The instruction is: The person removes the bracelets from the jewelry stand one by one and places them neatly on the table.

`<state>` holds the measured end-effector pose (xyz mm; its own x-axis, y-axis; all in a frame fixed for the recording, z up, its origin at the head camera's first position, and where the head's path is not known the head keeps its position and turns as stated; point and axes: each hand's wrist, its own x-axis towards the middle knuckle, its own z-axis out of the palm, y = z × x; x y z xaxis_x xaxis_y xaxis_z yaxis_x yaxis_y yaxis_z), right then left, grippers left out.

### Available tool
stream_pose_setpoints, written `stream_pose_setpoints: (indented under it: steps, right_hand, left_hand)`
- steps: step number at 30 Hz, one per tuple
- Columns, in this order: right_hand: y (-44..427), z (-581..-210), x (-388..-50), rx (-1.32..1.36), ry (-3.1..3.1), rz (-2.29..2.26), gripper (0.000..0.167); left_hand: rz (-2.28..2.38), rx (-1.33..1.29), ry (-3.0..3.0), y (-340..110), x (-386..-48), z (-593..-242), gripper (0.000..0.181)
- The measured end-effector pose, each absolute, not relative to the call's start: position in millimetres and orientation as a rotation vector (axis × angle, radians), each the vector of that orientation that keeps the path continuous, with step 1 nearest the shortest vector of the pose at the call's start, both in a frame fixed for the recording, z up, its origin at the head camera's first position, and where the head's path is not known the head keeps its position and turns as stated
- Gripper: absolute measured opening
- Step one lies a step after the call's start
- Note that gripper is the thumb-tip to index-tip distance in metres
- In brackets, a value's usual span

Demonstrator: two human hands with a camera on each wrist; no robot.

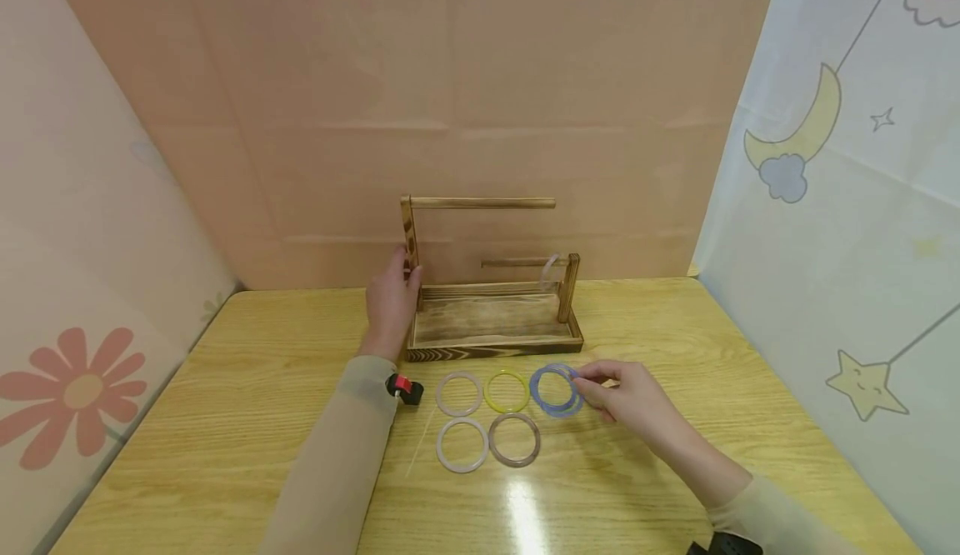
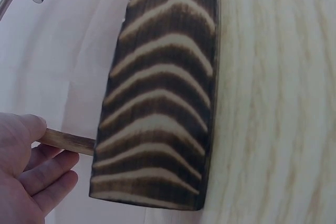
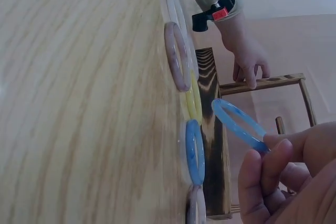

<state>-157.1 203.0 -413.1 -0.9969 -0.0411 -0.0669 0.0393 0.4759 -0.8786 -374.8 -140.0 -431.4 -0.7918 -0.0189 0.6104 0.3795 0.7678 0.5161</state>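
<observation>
My right hand [image 1: 618, 392] pinches a blue bangle [image 3: 252, 141] between thumb and fingers, raised off the table and tilted. Below it, a second blue bangle [image 3: 192, 150] lies on the tabletop. My left hand [image 1: 390, 309] holds the tall left post [image 2: 71, 142] of a wooden bangle stand [image 1: 495, 351]. On the stand's short lower bar [image 1: 513, 262] hangs a pale bangle [image 1: 547, 272], near the right post. In front lie a pale pink bangle [image 1: 459, 415], a yellow bangle [image 1: 507, 411], a white bangle [image 1: 462, 470] and a brownish bangle [image 1: 514, 464].
The stand's long upper bar [image 1: 483, 203] runs right from the tall post, its right end free. Another pale bangle [image 3: 192, 205] lies beyond the blue one in the right wrist view. Cloth screens surround the wooden table [image 1: 292, 355] behind and at both sides.
</observation>
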Motion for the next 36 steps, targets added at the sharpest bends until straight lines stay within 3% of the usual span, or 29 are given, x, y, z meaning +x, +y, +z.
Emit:
stream_pose_setpoints:
  steps: [21, 36]
  right_hand:
    - [215, -437, -146, 0.007, 2.569, -1.488, 0.025]
    - [219, -447, -146, -0.008, 2.593, -1.444, 0.020]
  left_hand:
    - [-0.865, -0.274, -2.354, -140, -375, -431, 0.033]
    - [-0.861, -0.263, -2.357, -139, -374, -430, 0.042]
